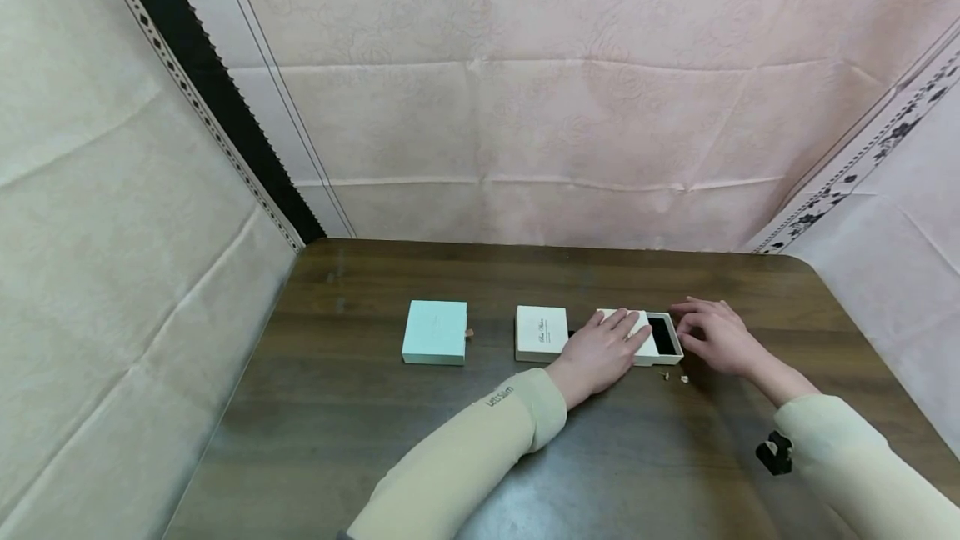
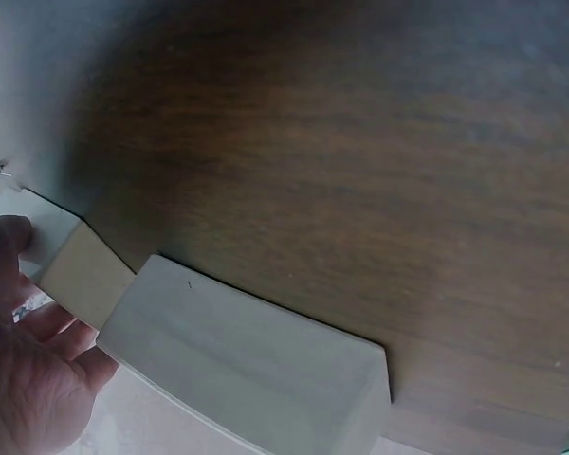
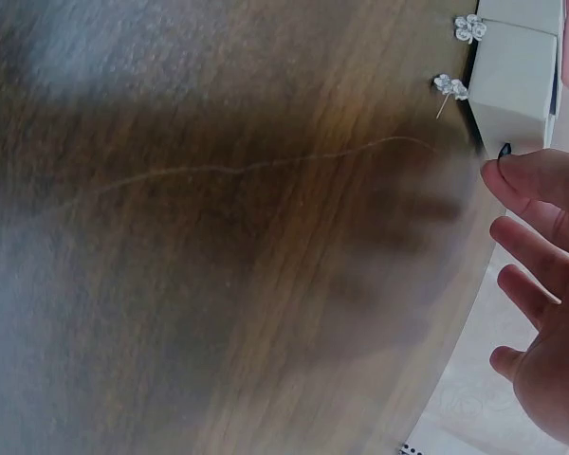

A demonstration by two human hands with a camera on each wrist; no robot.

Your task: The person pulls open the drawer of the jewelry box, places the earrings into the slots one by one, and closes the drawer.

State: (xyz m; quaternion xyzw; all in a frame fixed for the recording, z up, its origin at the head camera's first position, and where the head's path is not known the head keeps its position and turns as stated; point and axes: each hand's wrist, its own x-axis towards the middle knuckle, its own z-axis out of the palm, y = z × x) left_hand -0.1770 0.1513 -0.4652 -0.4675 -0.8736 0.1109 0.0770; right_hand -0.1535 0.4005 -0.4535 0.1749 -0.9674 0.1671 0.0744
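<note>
My left hand (image 1: 600, 357) lies over a white slide-out box (image 1: 643, 350), its thumb and fingers spread across the outer sleeve and holding it. The box's drawer (image 1: 666, 360), lined in black, sticks partly out of the right end. At that end my right hand (image 1: 716, 338) pinches a small black ribbon tab (image 3: 504, 152) between thumb and index finger, the other fingers loosely bent. Two silvery flower-shaped stud earrings lie on the table just in front of the box: one stud (image 3: 470, 28) beside the sleeve, another stud (image 3: 449, 87) nearer the tab.
Left of the held box stands a second white box (image 1: 542, 333) with black lettering, its side filling much of the left wrist view. Farther left is a turquoise box (image 1: 435, 332) with a brownish tab (image 1: 469, 332). Pale cloths (image 1: 525, 132) hang behind the dark wooden table (image 1: 360, 407).
</note>
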